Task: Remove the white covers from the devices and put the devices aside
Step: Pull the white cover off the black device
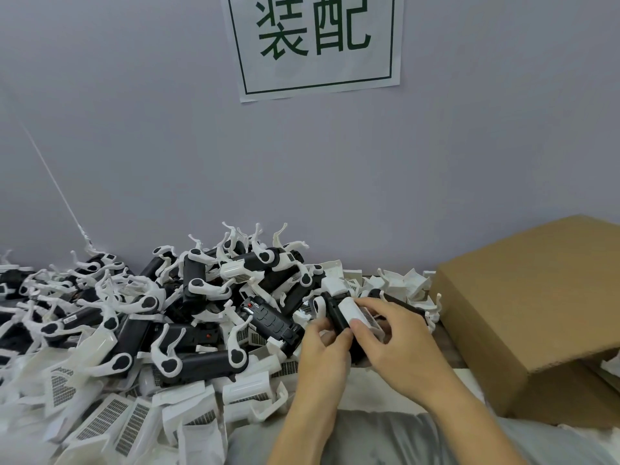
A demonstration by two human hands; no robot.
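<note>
Both hands hold one black device (337,315) with a white cover (355,313) on it, right of the pile's middle. My left hand (323,354) grips the device from below and the left. My right hand (399,340) grips the white cover, thumb on its near end and fingers curled over its far side. A big heap of black devices with white clips (188,307) fills the table's left and centre. Loose white covers (110,417) lie in front of the heap.
A brown cardboard box (536,317) lies tilted on the right, its open flap toward me. More white covers (402,280) lie by the wall behind my hands. A grey wall with a paper sign (315,45) backs the table. Grey cloth (385,437) covers my lap.
</note>
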